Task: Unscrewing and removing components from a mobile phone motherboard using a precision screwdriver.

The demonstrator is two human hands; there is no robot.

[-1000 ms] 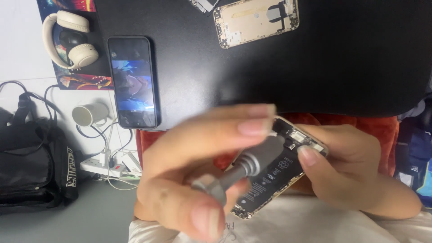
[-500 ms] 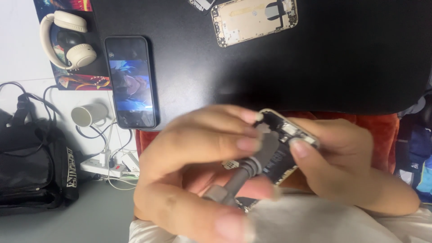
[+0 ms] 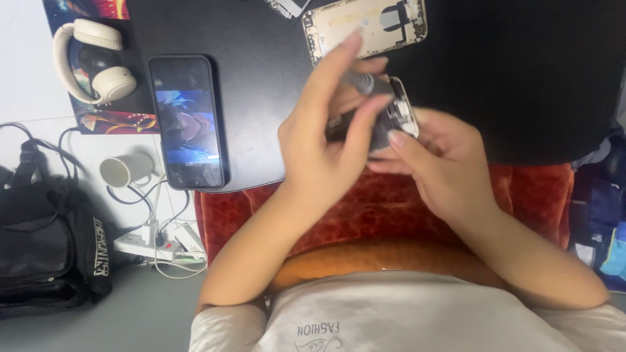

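Now | black matte table (image 3: 521, 78), near edge: right hand (image 3: 450, 173) cradles opened phone body (image 3: 391, 120), fingers curled around its metal frame | left hand (image 3: 319, 153) pinches slim grey screwdriver (image 3: 362, 83) | judgement: keep tip square, light pressure, frame steady.

Bare forearms emerge from short white sleeves of a pale T-shirt (image 3: 404, 313) with dark lettering.

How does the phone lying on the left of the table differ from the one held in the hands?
The phone on the table is whole, screen lit, lying flat and untouched. The opened phone shows bare insides, gripped by the right hand while the left hand holds a grey tool to it. Both are slim rectangles.
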